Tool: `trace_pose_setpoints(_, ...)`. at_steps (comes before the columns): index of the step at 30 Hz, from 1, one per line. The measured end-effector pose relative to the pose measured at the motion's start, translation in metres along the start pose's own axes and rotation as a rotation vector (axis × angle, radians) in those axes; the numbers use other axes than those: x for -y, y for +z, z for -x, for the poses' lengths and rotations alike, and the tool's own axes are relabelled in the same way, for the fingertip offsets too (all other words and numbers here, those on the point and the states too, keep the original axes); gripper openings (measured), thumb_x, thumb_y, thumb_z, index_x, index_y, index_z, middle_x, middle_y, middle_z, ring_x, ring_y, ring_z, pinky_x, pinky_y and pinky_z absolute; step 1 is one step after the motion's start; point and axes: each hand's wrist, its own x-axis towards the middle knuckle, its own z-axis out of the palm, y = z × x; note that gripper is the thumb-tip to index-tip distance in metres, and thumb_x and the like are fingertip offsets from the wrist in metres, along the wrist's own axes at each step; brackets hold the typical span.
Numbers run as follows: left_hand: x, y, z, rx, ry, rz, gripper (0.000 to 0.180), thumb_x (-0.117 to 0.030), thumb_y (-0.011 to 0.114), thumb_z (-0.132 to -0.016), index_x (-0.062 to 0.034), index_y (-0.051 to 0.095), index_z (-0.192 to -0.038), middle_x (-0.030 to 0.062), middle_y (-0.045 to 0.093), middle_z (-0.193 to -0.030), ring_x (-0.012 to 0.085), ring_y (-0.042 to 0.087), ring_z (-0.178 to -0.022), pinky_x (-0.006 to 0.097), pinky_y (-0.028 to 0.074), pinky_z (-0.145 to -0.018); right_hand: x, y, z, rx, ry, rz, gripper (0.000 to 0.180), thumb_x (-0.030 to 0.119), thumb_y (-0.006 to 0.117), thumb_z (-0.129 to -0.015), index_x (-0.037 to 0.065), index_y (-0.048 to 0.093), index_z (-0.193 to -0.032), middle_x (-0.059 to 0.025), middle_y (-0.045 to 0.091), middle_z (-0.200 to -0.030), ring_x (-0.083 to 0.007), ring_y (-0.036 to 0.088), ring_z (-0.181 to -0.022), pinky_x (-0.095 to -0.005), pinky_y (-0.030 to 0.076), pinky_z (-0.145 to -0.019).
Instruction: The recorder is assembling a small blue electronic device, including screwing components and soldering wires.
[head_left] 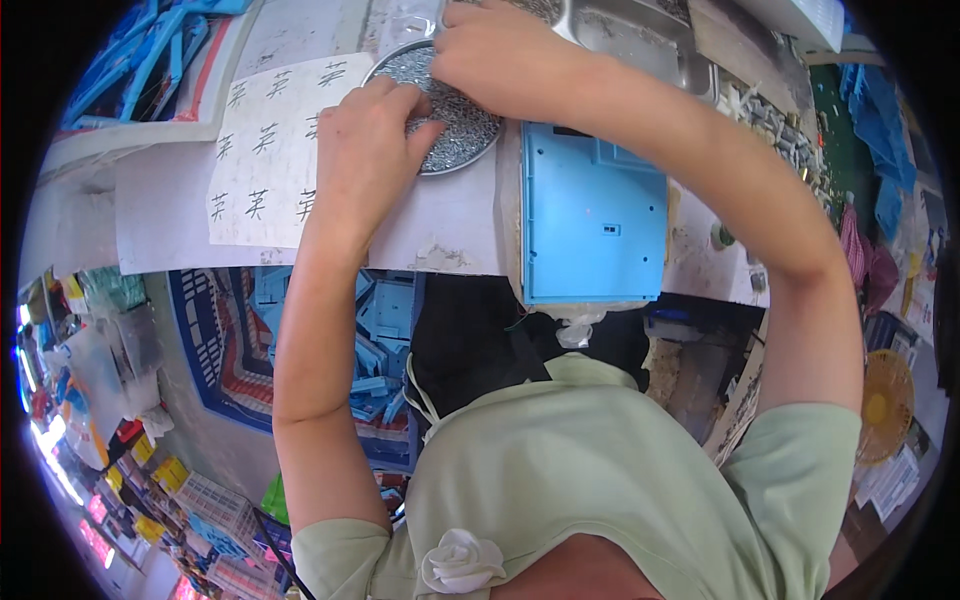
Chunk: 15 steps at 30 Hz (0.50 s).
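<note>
Both hands are in the round metal dish of small screws [462, 125] at the far edge. Left hand [365, 135] pinches at its near-left side, right hand [490, 55] curled over the far side; can't tell what either actually holds.

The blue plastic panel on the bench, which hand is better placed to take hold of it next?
Probably the right hand. Both hands are at the round tray of small screws, but the right forearm passes directly over the blue panel, which lies on the right side. The left hand sits farther left, by the white paper sheet.
</note>
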Motion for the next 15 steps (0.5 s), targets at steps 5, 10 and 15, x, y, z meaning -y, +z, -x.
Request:
trace_pose_setpoints(5,0.0,0.004,0.001,-0.015,0.018,0.028,0.012,-0.012,0.073,-0.086,-0.0019,0.07,-0.09,0.013,0.069,-0.087,0.0318,0.067,-0.083,0.041,0.051,-0.077,0.003,-0.006,-0.022,0.157,0.204,-0.09,0.02,0.019,0.063,-0.082,0.006,0.078,-0.081,-0.0125,0.076,-0.09,-0.0282,0.067,-0.093,-0.0436,0.051,-0.086)
trace_pose_setpoints(10,-0.003,-0.002,-0.004,0.087,0.072,-0.049,0.013,-0.012,0.072,-0.087,-0.001,0.071,-0.093,0.0136,0.07,-0.088,0.031,0.067,-0.08,0.04,0.052,-0.075,-0.003,-0.004,0.003,-0.4,-0.007,0.103,0.021,0.021,0.062,-0.083,0.007,0.074,-0.075,-0.0102,0.073,-0.078,-0.0296,0.07,-0.078,-0.0408,0.051,-0.065)
trace_pose_setpoints(15,0.003,-0.002,0.004,-0.041,-0.079,0.148,0.011,-0.014,0.071,-0.087,-0.005,0.073,-0.092,0.0124,0.073,-0.092,0.0323,0.07,-0.085,0.042,0.053,-0.078,0.013,-0.064,0.113,-0.281,0.175,-0.184,0.008,0.006,0.07,-0.086,0.004,0.068,-0.094,-0.0093,0.061,-0.082,-0.0312,0.06,-0.084,-0.039,0.051,-0.075)
